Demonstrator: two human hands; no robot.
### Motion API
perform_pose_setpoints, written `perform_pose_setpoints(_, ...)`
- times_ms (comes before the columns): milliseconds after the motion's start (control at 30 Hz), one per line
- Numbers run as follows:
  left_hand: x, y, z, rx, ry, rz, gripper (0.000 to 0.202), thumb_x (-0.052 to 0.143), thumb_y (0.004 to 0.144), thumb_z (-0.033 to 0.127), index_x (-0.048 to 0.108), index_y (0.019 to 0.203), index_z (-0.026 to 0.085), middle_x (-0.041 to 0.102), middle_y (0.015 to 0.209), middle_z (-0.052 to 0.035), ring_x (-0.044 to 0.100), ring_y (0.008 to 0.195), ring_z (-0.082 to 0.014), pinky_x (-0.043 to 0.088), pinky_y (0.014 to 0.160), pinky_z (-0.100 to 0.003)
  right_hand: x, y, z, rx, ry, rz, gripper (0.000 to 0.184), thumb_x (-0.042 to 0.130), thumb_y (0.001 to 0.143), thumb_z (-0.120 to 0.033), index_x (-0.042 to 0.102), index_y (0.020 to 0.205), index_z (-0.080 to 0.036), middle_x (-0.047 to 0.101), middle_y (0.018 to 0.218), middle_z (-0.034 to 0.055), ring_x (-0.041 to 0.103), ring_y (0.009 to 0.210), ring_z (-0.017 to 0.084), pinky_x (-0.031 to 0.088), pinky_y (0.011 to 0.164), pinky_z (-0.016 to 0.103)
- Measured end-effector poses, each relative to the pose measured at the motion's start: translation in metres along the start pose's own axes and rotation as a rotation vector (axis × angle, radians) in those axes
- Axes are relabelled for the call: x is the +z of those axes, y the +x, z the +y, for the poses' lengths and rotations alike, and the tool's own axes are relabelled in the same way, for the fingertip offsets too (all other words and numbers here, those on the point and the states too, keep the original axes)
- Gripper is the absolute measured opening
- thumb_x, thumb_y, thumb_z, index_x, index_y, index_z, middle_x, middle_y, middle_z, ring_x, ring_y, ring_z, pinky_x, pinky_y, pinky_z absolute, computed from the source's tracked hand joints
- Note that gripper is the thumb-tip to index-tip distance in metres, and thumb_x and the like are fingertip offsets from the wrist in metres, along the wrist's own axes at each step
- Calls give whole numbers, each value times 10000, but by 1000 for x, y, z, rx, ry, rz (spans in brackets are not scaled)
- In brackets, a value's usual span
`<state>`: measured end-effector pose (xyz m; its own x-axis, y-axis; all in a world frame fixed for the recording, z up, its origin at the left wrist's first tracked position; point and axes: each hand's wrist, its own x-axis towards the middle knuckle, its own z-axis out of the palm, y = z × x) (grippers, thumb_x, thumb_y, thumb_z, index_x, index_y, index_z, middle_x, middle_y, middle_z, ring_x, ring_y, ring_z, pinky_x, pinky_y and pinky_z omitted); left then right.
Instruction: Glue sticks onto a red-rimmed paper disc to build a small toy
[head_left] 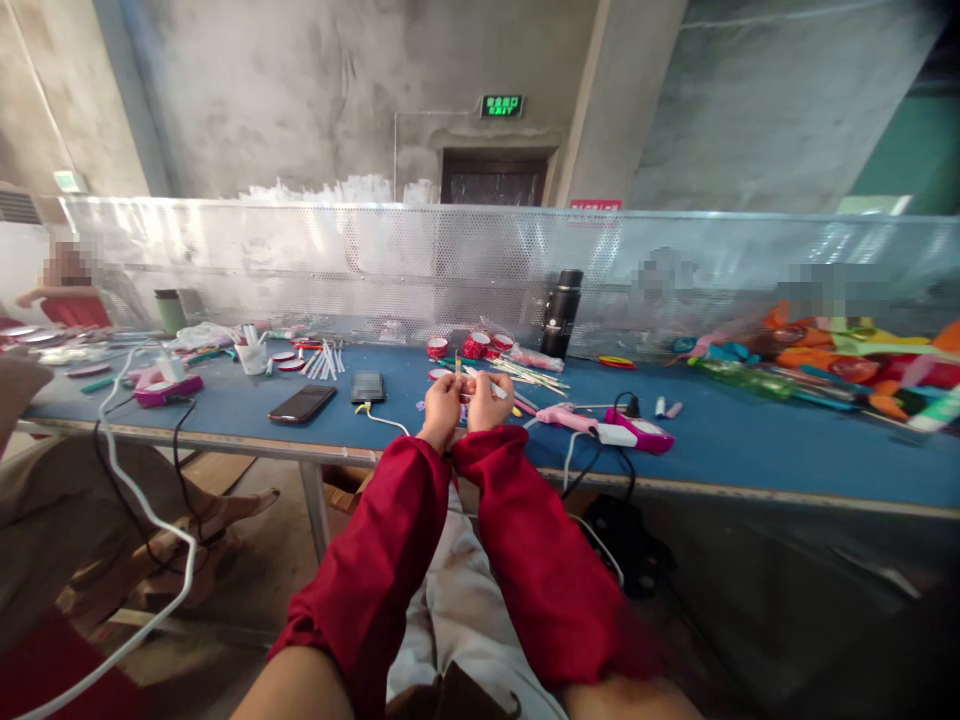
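Observation:
Both my hands meet above the near edge of the blue table (750, 440), my arms in red sleeves. My left hand (441, 405) is closed in a pinch round a thin stick (457, 368) that points upward. My right hand (489, 400) is closed beside it, touching it, and grips a small white and red piece (498, 393) that I cannot name. A pink glue gun (568, 417) lies just right of my hands, its white cable running off the table edge.
Two phones (303, 403) lie left of my hands. White sticks (324, 362), red rolls (475, 346), a black flask (561, 313) and a second pink glue gun (166, 389) stand further off. Bright toys (840, 365) pile at the right. A perforated metal screen (480, 260) backs the table. Another person (67, 290) sits far left.

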<state>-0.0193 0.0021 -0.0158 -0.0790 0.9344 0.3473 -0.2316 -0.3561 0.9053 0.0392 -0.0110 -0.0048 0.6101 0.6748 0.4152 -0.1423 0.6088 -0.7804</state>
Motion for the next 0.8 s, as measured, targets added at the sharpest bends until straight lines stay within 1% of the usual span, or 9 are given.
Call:
perform_pose_setpoints(133,0,1,-1,-5,4,3,256,652,1010,361,680,1138,141,714,1059,-64,696,858,-168,616,757,-343,0,1,1,6,-10,-7,269,666,1012,-383,669,1145,-148,705,1026,36,688,815,140,611,717,304)
perform_pose_setpoints(300,0,1,-4,-3,13,0,263,652,1009,360,678,1154,143,713,1083,-70,699,881,-175,619,774,-355,-1,1,3,-5,-21,-37,270,669,1010,-380,670,1150,-149,707,1041,40,693,835,146,615,738,316)
perform_pose_setpoints(533,0,1,-4,15,16,2,241,653,1010,355,684,1115,140,713,1039,-58,693,845,-163,614,748,-335,0,1,6,-32,-17,-32,244,674,1008,-373,675,1090,-143,700,961,18,672,759,122,597,679,278)
perform_pose_setpoints(633,0,2,-3,13,17,2,245,651,1011,358,684,1118,141,714,1037,-58,693,842,-162,614,746,-335,1,1,7,-31,-13,-17,247,666,1013,-378,672,1092,-143,695,944,13,663,734,115,590,657,267)
perform_pose_setpoints(800,0,1,-3,8,24,2,255,650,1011,363,681,1131,140,714,1050,-62,695,852,-167,615,755,-343,-1,1,5,-33,-25,-21,244,668,1011,-377,673,1083,-144,696,946,14,667,745,119,594,672,275)
